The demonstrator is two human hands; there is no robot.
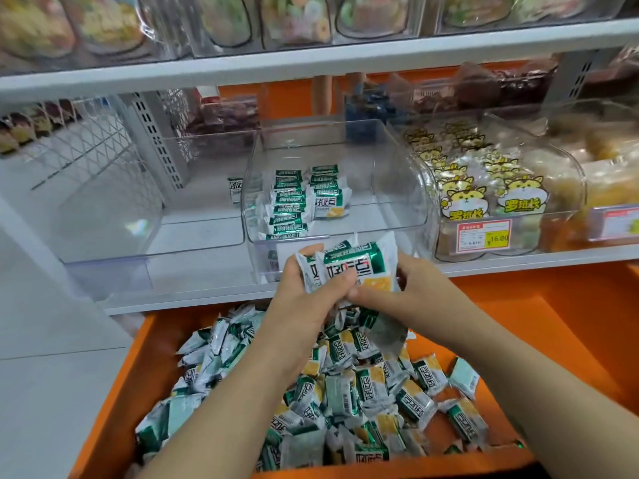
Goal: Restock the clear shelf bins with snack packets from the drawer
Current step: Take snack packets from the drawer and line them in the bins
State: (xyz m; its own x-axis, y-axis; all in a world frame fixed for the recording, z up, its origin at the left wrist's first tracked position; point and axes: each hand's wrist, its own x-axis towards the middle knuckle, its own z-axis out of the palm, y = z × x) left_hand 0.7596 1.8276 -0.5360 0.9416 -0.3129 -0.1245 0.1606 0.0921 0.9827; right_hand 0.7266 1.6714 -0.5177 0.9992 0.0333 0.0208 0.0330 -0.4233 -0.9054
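An open orange drawer (539, 326) below the shelf holds a heap of green-and-white snack packets (366, 388). Both hands hold a small stack of these packets (349, 264) upright, just in front of the middle clear bin (408, 188). My left hand (311, 299) grips the stack from the left and below. My right hand (404, 288) holds it from the right and below. Inside the middle bin stand two rows of the same packets (301, 198), near its left side. The right part of that bin has no packets.
To the left sits a clear bin (114, 209) with one packet (235, 190) showing behind its far right corner. To the right, a bin of yellow cartoon-cat packets (484, 188) carries a price tag (483, 236). An upper shelf (311, 60) with more snack bins overhangs.
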